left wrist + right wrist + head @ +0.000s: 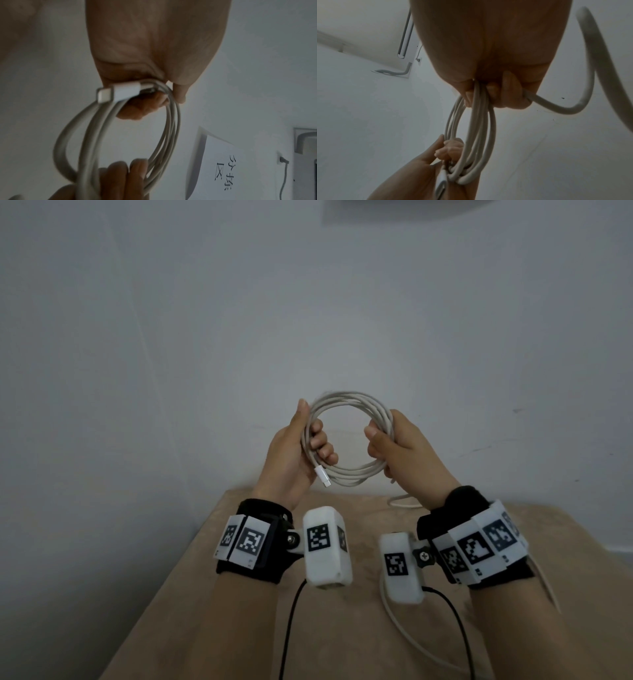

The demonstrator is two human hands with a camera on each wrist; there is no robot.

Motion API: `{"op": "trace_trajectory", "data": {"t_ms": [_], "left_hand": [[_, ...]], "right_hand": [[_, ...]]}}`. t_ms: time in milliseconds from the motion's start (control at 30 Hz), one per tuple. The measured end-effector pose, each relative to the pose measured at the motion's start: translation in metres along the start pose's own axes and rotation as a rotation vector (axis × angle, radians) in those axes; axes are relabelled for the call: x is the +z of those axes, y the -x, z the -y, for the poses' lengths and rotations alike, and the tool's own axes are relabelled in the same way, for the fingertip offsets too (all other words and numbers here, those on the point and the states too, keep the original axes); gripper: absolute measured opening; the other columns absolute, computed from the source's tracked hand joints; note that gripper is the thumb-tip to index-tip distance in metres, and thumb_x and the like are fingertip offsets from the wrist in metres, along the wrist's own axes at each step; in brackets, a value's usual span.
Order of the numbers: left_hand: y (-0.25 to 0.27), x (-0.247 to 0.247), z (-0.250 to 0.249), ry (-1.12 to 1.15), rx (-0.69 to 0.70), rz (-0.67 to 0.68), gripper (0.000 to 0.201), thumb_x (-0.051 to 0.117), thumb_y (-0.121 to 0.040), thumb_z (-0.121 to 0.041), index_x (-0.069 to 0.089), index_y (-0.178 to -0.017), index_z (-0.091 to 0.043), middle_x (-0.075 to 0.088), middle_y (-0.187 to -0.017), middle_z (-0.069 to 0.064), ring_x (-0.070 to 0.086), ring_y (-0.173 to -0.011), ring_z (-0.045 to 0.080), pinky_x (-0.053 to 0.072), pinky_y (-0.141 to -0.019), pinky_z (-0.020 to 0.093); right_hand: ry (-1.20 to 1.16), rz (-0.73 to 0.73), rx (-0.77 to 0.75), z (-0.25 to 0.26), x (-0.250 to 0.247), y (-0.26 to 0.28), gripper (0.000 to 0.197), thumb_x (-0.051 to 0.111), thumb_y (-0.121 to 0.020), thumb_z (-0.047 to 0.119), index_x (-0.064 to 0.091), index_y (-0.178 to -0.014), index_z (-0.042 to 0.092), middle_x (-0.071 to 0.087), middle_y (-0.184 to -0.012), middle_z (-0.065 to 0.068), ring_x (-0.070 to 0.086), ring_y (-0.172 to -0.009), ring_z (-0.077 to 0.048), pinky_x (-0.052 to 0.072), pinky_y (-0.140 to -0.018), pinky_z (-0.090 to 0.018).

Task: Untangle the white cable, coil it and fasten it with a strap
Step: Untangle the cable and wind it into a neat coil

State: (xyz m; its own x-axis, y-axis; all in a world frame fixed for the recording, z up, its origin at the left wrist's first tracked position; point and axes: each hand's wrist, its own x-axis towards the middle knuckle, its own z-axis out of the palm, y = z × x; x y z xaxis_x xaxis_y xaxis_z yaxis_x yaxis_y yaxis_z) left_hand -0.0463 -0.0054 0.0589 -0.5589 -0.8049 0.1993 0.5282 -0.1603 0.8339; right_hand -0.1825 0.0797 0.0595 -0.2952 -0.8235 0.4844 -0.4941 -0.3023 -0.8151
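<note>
The white cable (346, 402) is wound into a round coil of several loops, held up in front of the wall above the table's far end. My left hand (301, 446) grips the coil's left side, fingers curled through the ring; the white plug (322, 476) sticks out below the palm. My right hand (390, 446) grips the right side. In the left wrist view the plug (118, 93) lies across the loops (171, 128) under the fingers. In the right wrist view the loops (476, 128) hang from the curled fingers and a loose tail (583, 86) runs off right. No strap shows.
A tan table (267, 611) lies below my wrists, with a stretch of white cable (402, 501) lying on its far end. A black lead (291, 628) and a white lead (404, 631) trail from the wrist cameras. A plain wall (171, 337) stands close behind.
</note>
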Motion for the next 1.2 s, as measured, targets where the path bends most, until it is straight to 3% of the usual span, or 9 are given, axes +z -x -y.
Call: {"op": "trace_trajectory", "data": {"t_ms": [100, 167, 300, 533, 667, 800, 900, 1033, 1200], "left_hand": [[-0.001, -0.007, -0.003, -0.037, -0.031, 0.038, 0.041, 0.042, -0.098, -0.043, 0.050, -0.073, -0.012, 0.037, -0.050, -0.004, 0.040, -0.045, 0.011, 0.043, -0.058, 0.026], [-0.001, -0.008, -0.004, -0.054, -0.023, 0.041, 0.040, 0.043, -0.098, -0.042, 0.051, -0.073, -0.012, 0.033, -0.048, -0.005, 0.035, -0.042, 0.009, 0.043, -0.054, 0.024], [0.002, -0.004, -0.004, -0.102, 0.039, 0.015, 0.041, 0.042, -0.098, -0.044, 0.046, -0.071, -0.013, 0.024, -0.049, -0.007, 0.024, -0.039, 0.006, 0.035, -0.044, 0.020], [0.005, 0.001, -0.007, -0.252, 0.080, -0.022, 0.043, 0.038, -0.098, -0.049, 0.039, -0.068, -0.018, 0.018, -0.052, -0.007, 0.016, -0.042, 0.007, 0.023, -0.039, 0.019], [0.007, 0.001, -0.006, -0.268, 0.064, 0.017, 0.044, 0.038, -0.098, -0.049, 0.041, -0.068, -0.016, 0.022, -0.051, -0.006, 0.022, -0.041, 0.008, 0.034, -0.042, 0.021], [0.007, -0.002, -0.007, -0.304, 0.019, 0.079, 0.044, 0.039, -0.098, -0.047, 0.051, -0.077, -0.010, 0.030, -0.050, -0.004, 0.032, -0.040, 0.011, 0.044, -0.049, 0.027], [0.008, -0.005, -0.009, -0.402, -0.009, 0.098, 0.046, 0.043, -0.096, -0.050, 0.057, -0.080, -0.009, 0.034, -0.053, -0.002, 0.032, -0.042, 0.012, 0.041, -0.051, 0.028], [0.012, -0.004, -0.013, -0.688, -0.009, 0.142, 0.041, 0.053, -0.091, -0.049, 0.062, -0.079, -0.011, 0.037, -0.055, -0.002, 0.032, -0.044, 0.012, 0.035, -0.049, 0.027], [0.015, 0.000, -0.010, -0.832, -0.033, 0.177, 0.041, 0.056, -0.089, -0.047, 0.050, -0.066, -0.013, 0.026, -0.048, -0.008, 0.018, -0.040, 0.008, 0.016, -0.040, 0.020]], "right_hand": [[0.052, 0.017, 0.016, -0.001, -0.003, 0.000, 0.017, 0.043, -0.100, 0.021, 0.043, -0.083, 0.022, 0.049, -0.073, 0.005, 0.045, -0.050, 0.009, 0.032, -0.057, -0.020], [0.081, 0.028, 0.016, -0.001, -0.003, 0.000, 0.018, 0.043, -0.100, 0.021, 0.043, -0.082, 0.023, 0.051, -0.074, 0.004, 0.046, -0.051, 0.009, 0.033, -0.055, -0.017], [0.089, 0.037, -0.003, 0.001, -0.003, 0.000, 0.018, 0.045, -0.099, 0.020, 0.046, -0.081, 0.021, 0.053, -0.069, 0.004, 0.046, -0.049, 0.006, 0.034, -0.048, -0.008], [0.094, 0.034, -0.023, 0.003, -0.004, 0.001, 0.023, 0.047, -0.099, 0.025, 0.047, -0.081, 0.011, 0.054, -0.064, 0.002, 0.044, -0.044, 0.003, 0.035, -0.046, -0.009], [0.137, -0.023, -0.031, 0.000, -0.003, -0.001, 0.036, 0.042, -0.100, 0.033, 0.045, -0.083, 0.000, 0.051, -0.066, -0.002, 0.043, -0.044, 0.001, 0.034, -0.045, -0.010], [0.220, -0.023, -0.039, -0.004, -0.007, -0.002, 0.033, 0.040, -0.100, 0.034, 0.041, -0.078, 0.009, 0.048, -0.067, -0.003, 0.042, -0.052, -0.001, 0.035, -0.051, -0.012], [0.284, 0.066, -0.021, -0.004, -0.008, 0.000, 0.032, 0.041, -0.100, 0.035, 0.039, -0.076, 0.013, 0.047, -0.068, -0.001, 0.041, -0.058, -0.009, 0.034, -0.054, -0.017], [0.368, 0.251, -0.020, 0.000, -0.006, 0.004, 0.031, 0.041, -0.099, 0.038, 0.040, -0.074, 0.019, 0.045, -0.066, 0.004, 0.043, -0.059, -0.010, 0.039, -0.063, -0.032], [0.440, 0.311, -0.023, 0.002, -0.005, 0.005, 0.032, 0.040, -0.097, 0.045, 0.050, -0.086, 0.017, 0.054, -0.075, 0.001, 0.056, -0.074, -0.022, 0.050, -0.078, -0.049]]}}
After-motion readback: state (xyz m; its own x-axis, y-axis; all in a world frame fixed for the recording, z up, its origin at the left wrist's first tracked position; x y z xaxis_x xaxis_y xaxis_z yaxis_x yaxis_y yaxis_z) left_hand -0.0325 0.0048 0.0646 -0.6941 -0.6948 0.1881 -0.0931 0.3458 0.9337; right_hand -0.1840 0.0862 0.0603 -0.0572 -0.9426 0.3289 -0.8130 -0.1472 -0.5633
